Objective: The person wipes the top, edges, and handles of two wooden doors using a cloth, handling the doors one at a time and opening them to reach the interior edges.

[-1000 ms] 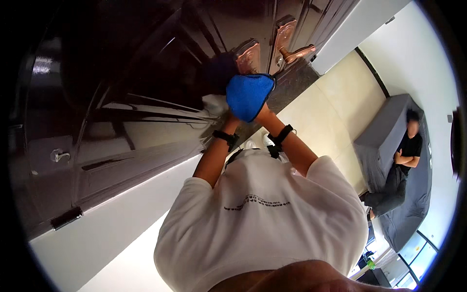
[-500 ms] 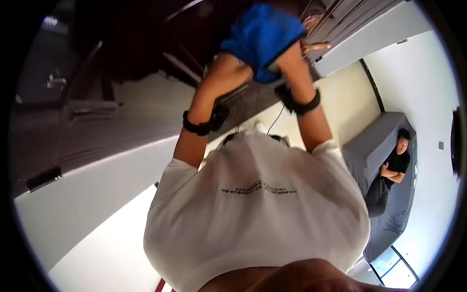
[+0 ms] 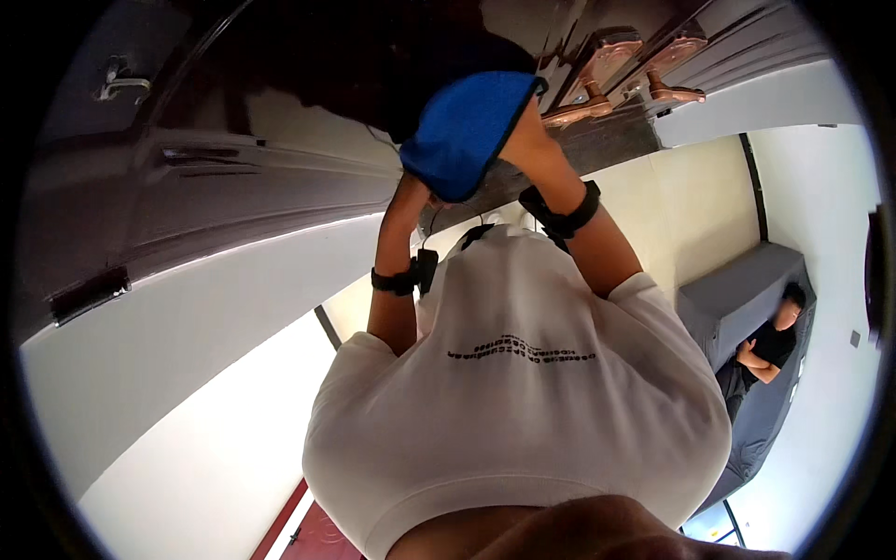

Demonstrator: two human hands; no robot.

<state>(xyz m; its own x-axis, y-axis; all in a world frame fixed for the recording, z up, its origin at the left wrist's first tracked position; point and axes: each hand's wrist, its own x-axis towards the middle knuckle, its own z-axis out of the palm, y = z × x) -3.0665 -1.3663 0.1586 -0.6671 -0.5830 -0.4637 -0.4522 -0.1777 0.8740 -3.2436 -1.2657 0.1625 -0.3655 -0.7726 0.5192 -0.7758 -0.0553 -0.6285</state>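
So there's a blue cloth (image 3: 471, 131) with a dark edge in front of a glossy dark brown door (image 3: 219, 210), and both hands go in at it. The left hand (image 3: 420, 190) disappears at its lower left corner, the right hand (image 3: 525, 140) at its right edge. Fingers are mostly hidden by the fabric, so I can't tell if either hand is spread, pressed together or pinching it (can't tell if the cloth actually touches the door either). Just right of it sits a copper-coloured handle (image 3: 597, 84), with a second copper-coloured handle (image 3: 677, 58) beyond that. Each wrist wears a black band. Off to the right, a person (image 3: 767, 350) sits arms folded on a grey-covered sofa (image 3: 733, 285).
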